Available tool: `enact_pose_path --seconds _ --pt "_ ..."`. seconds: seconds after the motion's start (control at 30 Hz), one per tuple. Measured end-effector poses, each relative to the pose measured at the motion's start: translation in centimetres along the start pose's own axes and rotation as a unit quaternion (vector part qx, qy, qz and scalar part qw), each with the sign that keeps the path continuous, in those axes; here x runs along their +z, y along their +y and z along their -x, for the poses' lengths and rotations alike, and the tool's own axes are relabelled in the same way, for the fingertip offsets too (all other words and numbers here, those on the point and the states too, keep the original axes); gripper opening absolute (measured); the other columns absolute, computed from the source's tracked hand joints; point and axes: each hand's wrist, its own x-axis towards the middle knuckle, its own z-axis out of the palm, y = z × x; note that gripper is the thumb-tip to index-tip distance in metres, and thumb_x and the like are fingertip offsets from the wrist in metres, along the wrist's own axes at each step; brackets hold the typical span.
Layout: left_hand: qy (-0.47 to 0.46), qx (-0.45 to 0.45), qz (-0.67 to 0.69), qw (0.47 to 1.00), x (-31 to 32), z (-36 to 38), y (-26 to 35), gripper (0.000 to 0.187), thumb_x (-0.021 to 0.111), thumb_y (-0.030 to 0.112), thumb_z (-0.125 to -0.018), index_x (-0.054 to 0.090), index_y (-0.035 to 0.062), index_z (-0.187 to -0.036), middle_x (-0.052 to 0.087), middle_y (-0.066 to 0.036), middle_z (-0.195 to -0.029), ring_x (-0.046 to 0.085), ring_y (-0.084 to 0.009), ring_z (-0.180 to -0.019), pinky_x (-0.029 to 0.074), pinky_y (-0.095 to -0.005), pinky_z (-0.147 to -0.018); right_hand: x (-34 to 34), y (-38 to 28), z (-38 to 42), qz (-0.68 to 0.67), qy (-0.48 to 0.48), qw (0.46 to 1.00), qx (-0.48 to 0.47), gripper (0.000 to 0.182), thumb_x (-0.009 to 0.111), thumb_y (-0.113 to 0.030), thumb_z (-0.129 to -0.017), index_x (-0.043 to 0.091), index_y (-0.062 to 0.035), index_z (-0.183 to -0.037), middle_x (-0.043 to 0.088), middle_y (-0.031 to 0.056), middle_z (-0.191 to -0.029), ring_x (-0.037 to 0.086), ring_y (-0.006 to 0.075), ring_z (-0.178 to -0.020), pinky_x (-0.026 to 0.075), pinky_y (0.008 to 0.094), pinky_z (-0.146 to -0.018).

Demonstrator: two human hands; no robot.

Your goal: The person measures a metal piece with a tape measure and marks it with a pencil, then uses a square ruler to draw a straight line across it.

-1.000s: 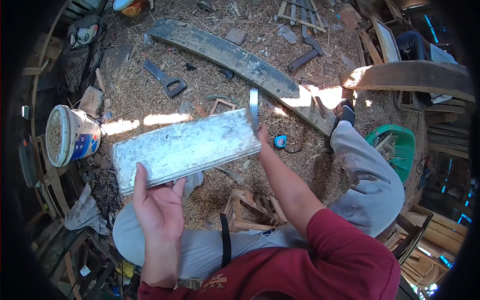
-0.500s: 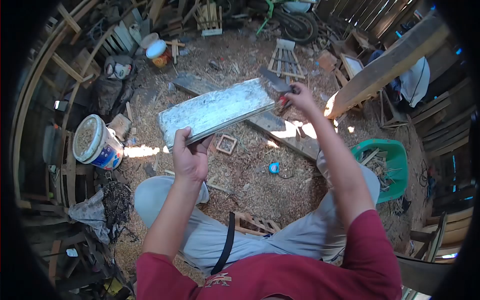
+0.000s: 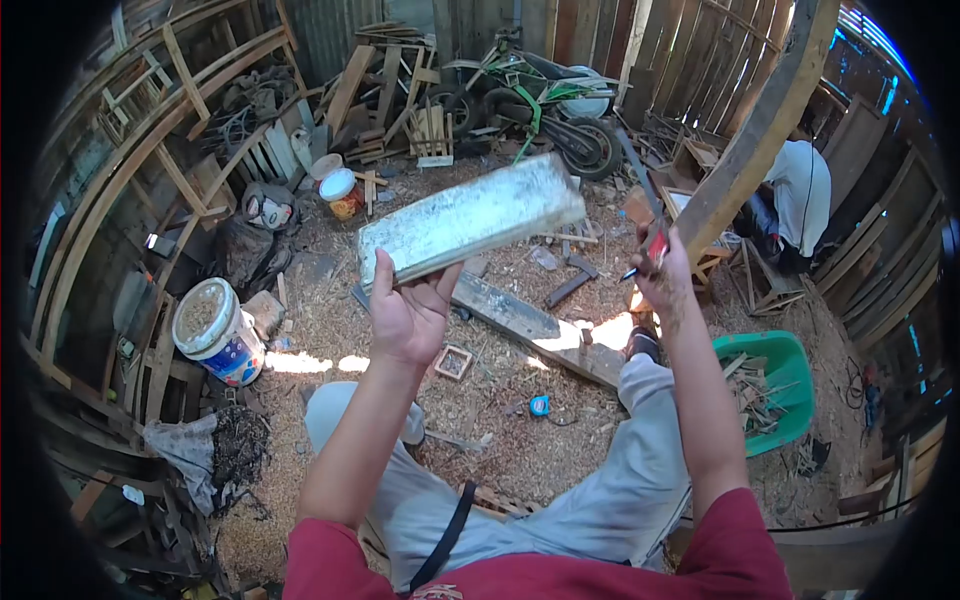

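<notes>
My left hand [image 3: 412, 315] grips the near left end of a whitish, scuffed rectangular board [image 3: 470, 215], thumb over its edge and fingers beneath. The board is held up in the air, tilted, its far end pointing right. My right hand [image 3: 665, 278] is closed around the red handle of a handsaw [image 3: 640, 175]. The saw's blade points up and away, to the right of the board and apart from it. A thin dark pen-like thing [image 3: 629, 273] sticks out of the same hand. Below the board, a long grey plank [image 3: 510, 320] lies on the ground.
A blue tape measure [image 3: 540, 406] and a small wooden frame [image 3: 454, 362] lie on shavings. A green tub [image 3: 800, 385] of scraps stands right, a white bucket [image 3: 215, 325] left. A wooden post [image 3: 755, 170] slants at right, near another person [image 3: 803, 195]. Behind is a motorbike [image 3: 545, 100].
The view has tipped up, showing more of the back wall. The handsaw has swung from beside the board's right end to pointing upward, apart from it. My left hand still holds the board.
</notes>
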Motion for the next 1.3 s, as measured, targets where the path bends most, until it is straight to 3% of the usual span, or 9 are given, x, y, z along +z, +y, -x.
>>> enact_pose_path --seconds 0.2,0.33,0.5,0.67,0.7,0.8,1.0,1.13,1.3 --pt "0.051 0.008 -0.172 0.984 -4.5 -3.7 -1.9 0.055 0.045 0.048 -0.11 0.047 0.003 -0.142 0.062 -0.019 -0.137 0.066 -0.0336 -0.121 0.06 -0.0516 -0.101 -3.0 0.0 -1.4 0.062 0.075 0.993 0.069 0.029 0.061 -0.037 -0.106 0.058 -0.0126 -0.122 0.072 0.0064 -0.095 0.065 0.0173 -0.073 0.05 0.0335 -0.056" --pt "0.125 0.032 -0.304 0.944 -5.6 -4.5 -2.9 0.052 0.049 0.044 -0.11 0.051 -0.0015 -0.136 0.065 -0.021 -0.131 0.069 -0.0302 -0.117 0.065 -0.0466 -0.093 -1.4 1.9 -1.1 0.459 0.058 0.862 -0.204 0.029 0.064 -0.013 -0.095 0.054 -0.0073 -0.121 0.065 0.0044 -0.096 0.058 0.0129 -0.073 0.048 0.0303 -0.066" --pt "0.214 -0.035 -0.201 0.955 -7.2 -5.1 -4.0 0.036 0.059 0.021 -0.1 0.055 -0.004 -0.125 0.062 -0.016 -0.121 0.067 -0.029 -0.114 0.062 -0.0512 -0.097 1.1 3.0 1.1 0.6 -0.101 0.724 -0.324 0.045 0.07 0.007 -0.084 0.057 -0.0082 -0.124 0.062 0.0017 -0.09 0.059 0.0091 -0.074 0.047 0.0254 -0.064" --pt "0.215 -0.083 -0.145 0.962 -7.0 -4.7 -5.5 0.036 0.055 0.017 -0.098 0.052 -0.0063 -0.126 0.061 -0.02 -0.127 0.064 -0.0346 -0.12 0.055 -0.0556 -0.108 4.6 5.4 4.5 0.642 -0.221 0.616 -0.399 0.041 0.088 -0.007 -0.077 0.066 -0.0105 -0.112 0.067 0.0072 -0.088 0.067 0.0178 -0.068 0.053 0.0324 -0.058" --pt "0.201 -0.083 -0.14 0.966 -6.3 -4.4 -5.8 0.037 0.054 0.018 -0.098 0.052 -0.0064 -0.126 0.061 -0.021 -0.128 0.064 -0.035 -0.12 0.055 -0.0557 -0.108 5.5 6.0 4.7 0.626 -0.246 0.634 -0.381 0.045 0.092 -0.019 -0.075 0.067 -0.0114 -0.112 0.067 0.0077 -0.088 0.068 0.0236 -0.068 0.053 0.0342 -0.059" --pt "0.15 -0.088 -0.106 0.979 -5.3 -4.5 -6.7 0.041 0.051 0.022 -0.1 0.051 -0.0068 -0.129 0.061 -0.023 -0.132 0.063 -0.0369 -0.123 0.054 -0.0563 -0.108 7.8 6.7 5.2 0.67 -0.302 0.532 -0.419 0.054 0.091 -0.039 -0.07 0.067 -0.0133 -0.11 0.066 0.0055 -0.088 0.069 0.0277 -0.074 0.053 0.0393 -0.062" --pt "0.076 -0.109 0.004 0.991 -4.6 -4.9 -7.8 0.048 0.045 0.031 -0.104 0.049 -0.0041 -0.136 0.06 -0.024 -0.139 0.062 -0.0384 -0.127 0.053 -0.0543 -0.11 9.7 7.2 3.7 0.712 -0.307 0.432 -0.461 0.051 0.085 -0.035 -0.067 0.068 -0.0159 -0.111 0.066 0.0027 -0.091 0.067 0.023 -0.082 0.051 0.0382 -0.07" --pt "-0.009 -0.144 0.042 0.989 -4.1 -4.5 -7.7 0.051 0.043 0.034 -0.104 0.049 -0.0024 -0.14 0.059 -0.024 -0.141 0.063 -0.0385 -0.127 0.052 -0.0534 -0.11 9.1 7.1 3.4 0.706 -0.305 0.434 -0.469 0.052 0.084 -0.029 -0.061 0.068 -0.015 -0.109 0.066 0.0025 -0.092 0.066 0.0238 -0.081 0.052 0.0385 -0.07" --pt "0.034 -0.144 -0.009 0.989 -3.8 -4.3 -7.4 0.052 0.044 0.037 -0.106 0.049 -0.0014 -0.14 0.063 -0.022 -0.136 0.064 -0.0378 -0.125 0.052 -0.0531 -0.11 8.7 7.0 3.8 0.708 -0.293 0.441 -0.467 0.048 0.086 -0.017 -0.063 0.068 -0.0123 -0.107 0.067 0.0039 -0.092 0.066 0.0256 -0.082 0.052 0.0397 -0.071"
